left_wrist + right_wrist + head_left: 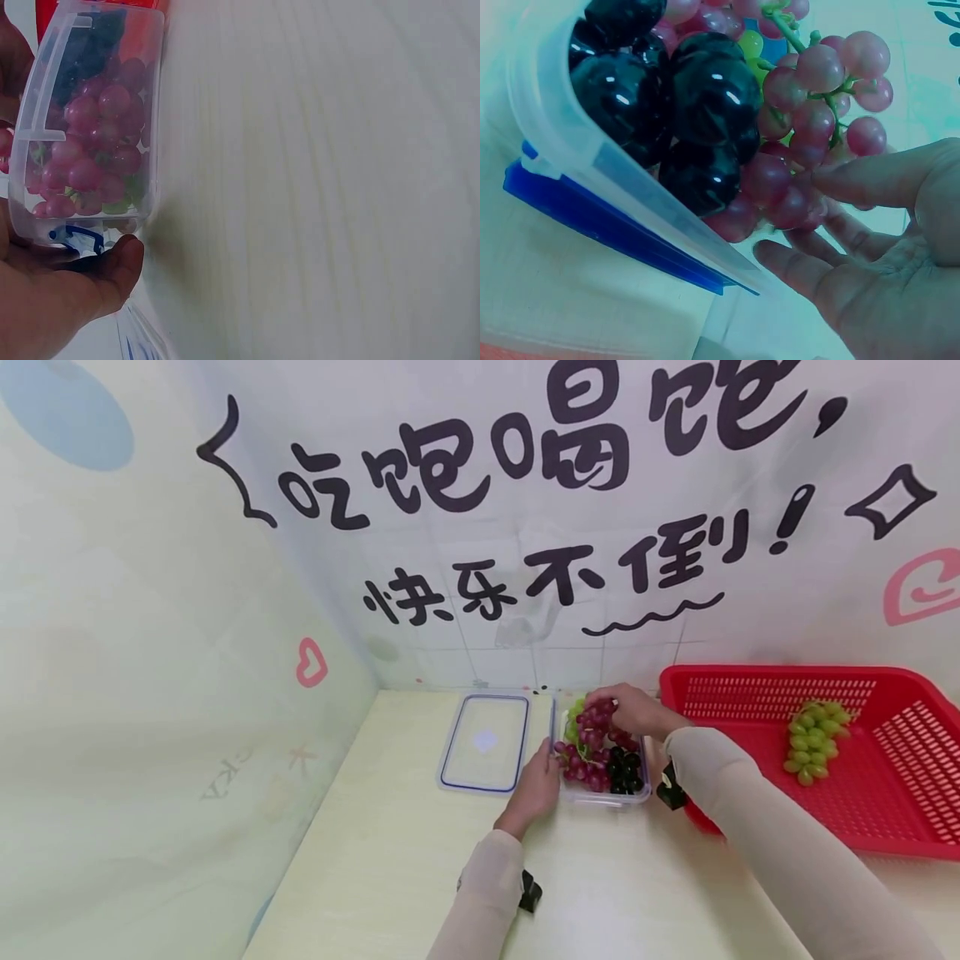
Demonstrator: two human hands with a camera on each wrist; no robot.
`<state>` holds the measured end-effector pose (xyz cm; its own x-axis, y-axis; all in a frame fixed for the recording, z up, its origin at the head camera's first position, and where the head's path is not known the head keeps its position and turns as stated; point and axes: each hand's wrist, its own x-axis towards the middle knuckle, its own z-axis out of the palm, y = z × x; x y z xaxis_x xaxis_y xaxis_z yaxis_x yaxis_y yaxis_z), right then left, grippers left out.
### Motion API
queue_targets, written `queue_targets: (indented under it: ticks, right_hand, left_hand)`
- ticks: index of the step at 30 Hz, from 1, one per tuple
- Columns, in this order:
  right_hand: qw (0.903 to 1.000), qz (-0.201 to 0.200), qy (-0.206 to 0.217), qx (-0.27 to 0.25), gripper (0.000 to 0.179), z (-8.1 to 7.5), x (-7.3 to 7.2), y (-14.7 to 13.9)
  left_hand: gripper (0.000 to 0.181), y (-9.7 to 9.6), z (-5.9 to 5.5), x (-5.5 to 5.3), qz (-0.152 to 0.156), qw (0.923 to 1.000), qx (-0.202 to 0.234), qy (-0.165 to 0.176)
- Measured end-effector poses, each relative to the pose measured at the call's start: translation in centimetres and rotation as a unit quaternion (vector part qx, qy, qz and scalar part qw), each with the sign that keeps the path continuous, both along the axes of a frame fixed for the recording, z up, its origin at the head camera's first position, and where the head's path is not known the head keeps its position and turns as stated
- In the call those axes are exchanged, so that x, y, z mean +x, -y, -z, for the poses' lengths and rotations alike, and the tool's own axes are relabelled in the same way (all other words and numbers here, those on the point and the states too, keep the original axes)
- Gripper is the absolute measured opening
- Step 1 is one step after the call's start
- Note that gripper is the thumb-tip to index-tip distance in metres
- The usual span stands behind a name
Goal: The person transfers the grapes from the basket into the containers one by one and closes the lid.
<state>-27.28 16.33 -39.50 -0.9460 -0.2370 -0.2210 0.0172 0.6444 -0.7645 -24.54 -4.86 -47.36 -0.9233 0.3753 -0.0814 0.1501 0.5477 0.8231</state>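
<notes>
A clear container (600,799) with blue-edged side flaps stands upright and open-topped on the bench (390,835), its left wall held by the left fingers (124,270). Red grapes (765,180) — round, glossy, on green stems — are pinched by the right fingers (874,176) and spread leftward below them. Black grapes (712,97) (nearly mirror-shiny) sit nearer the person than those fingers; green grapes (573,727) show just left of them.
</notes>
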Motion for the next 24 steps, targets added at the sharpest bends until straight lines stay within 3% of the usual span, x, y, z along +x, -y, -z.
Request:
queue_targets:
  ticks: [7, 12, 18, 24]
  right_hand:
    - [0.9992, 0.022, 0.032, 0.008, 0.052, -0.3, 0.0, -0.3]
    - [0.9988, 0.011, 0.043, 0.018, 0.05, 0.0, 0.1, -0.2]
    - [0.9993, 0.002, 0.027, 0.025, 0.053, 0.1, 0.2, -0.4]
    - [0.9998, 0.003, -0.012, 0.013, 0.053, -1.2, 0.4, -0.7]
  left_hand:
    - [0.052, 0.0, -0.3, 0.1, 0.003, 1.0, -0.002, -0.006]
    - [0.051, 0.0, -0.1, 0.1, 0.004, 0.9999, -0.006, -0.01]
    - [0.05, -0.1, 0.0, 0.2, 0.003, 0.9999, -0.008, -0.009]
    - [0.051, -0.1, -0.3, 0.1, 0.003, 0.9999, -0.005, -0.008]
